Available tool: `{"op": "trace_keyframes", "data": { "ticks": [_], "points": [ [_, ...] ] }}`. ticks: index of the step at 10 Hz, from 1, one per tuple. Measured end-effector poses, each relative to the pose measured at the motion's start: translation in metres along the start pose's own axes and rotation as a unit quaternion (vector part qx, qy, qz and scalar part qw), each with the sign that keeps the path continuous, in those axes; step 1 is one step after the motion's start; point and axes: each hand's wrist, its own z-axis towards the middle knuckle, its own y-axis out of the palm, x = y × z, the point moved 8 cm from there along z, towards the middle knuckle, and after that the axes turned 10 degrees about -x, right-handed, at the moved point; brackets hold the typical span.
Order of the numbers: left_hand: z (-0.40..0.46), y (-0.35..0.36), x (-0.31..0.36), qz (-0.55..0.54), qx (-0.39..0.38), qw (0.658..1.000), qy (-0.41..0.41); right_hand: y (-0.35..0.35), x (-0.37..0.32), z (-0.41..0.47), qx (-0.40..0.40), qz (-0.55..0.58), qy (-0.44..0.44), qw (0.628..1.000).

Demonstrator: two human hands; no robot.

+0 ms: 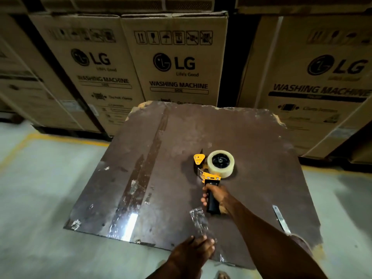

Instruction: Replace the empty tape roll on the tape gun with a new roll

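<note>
A yellow and black tape gun [209,178] lies on a worn brown board [181,137], with a full roll of clear tape [220,162] mounted on its hub. My right hand [216,196] grips the gun's black handle. My left hand [193,251] is at the board's near edge and pinches a crumpled strip of clear tape [199,220] that runs up toward the gun. No empty roll is in view.
Stacked cardboard washing machine boxes [173,57] stand close behind the board. A metal strip [280,218] lies near the board's right edge. Grey concrete floor [40,188] with a yellow painted line lies to the left.
</note>
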Motion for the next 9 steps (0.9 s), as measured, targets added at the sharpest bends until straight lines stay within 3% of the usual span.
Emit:
{"op": "trace_keyframes", "data": {
  "ticks": [2,3,4,8,9],
  "points": [
    [-0.001,-0.006,-0.007,0.138,-0.037,0.99,-0.003,-0.013,-0.008,0.0,0.031,-0.077,-0.036,0.996],
    [-0.011,-0.019,0.007,0.145,-0.063,0.987,0.03,-0.018,-0.011,-0.004,0.055,-0.105,-0.052,0.992],
    [-0.024,-0.04,0.022,0.104,-0.062,0.989,0.085,-0.018,-0.014,-0.009,0.073,-0.129,-0.071,0.986],
    [-0.025,-0.057,0.023,0.06,-0.044,0.992,0.103,-0.02,-0.018,-0.024,0.114,-0.203,-0.106,0.967],
    [-0.017,-0.054,0.013,0.028,-0.032,0.993,0.108,-0.027,-0.023,-0.028,0.161,-0.306,-0.1,0.933]
  ]
}}
